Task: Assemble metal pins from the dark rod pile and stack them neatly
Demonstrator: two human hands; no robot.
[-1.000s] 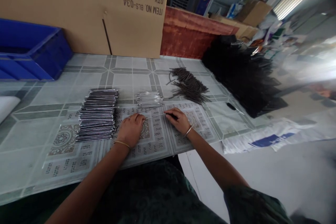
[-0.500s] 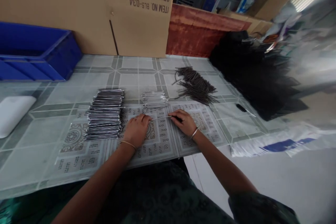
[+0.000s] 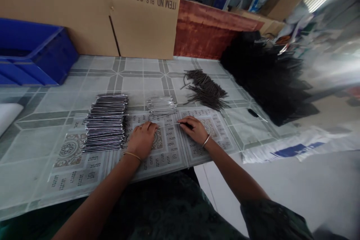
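Watching the long, grey-green, tile-printed table: smooth cover. Set back from its front edge, leftward, stacked dark, ridged-looking metal rods, glinting. Nearer that edge, bare left hand and bare right hand pinching opposite ends of one thin, straight, silvery metal rod. Best, I'd judge: left steady, right light, force along its length.

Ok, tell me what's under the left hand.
Around the left hand, a printed sheet shows, apparently running beneath it. A thin rod extends from its fingertips to the right hand. Whatever the palm and fingers cover cannot be seen.
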